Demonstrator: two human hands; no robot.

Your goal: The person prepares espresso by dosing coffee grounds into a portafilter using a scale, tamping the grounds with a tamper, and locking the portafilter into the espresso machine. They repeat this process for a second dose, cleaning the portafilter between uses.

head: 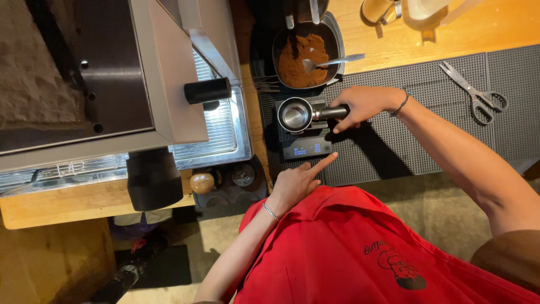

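Note:
My right hand (360, 104) grips the dark handle of a metal portafilter (296, 115), whose empty basket rests on a small black digital scale (304, 145). My left hand (298, 181) points with its index finger stretched out, the fingertip touching the scale's front right corner by its lit blue display. The other fingers are curled and hold nothing. Just beyond the portafilter stands a round metal container (306, 53) filled with brown ground coffee, with a spoon (332, 62) lying in it.
A large espresso machine (140, 84) with its drip tray fills the left. A black rubber bar mat (427, 107) covers the wooden counter; scissors (475, 93) lie at the right. Tampers (222, 183) sit in a holder near the counter edge. Metal jugs (382, 10) stand at the back.

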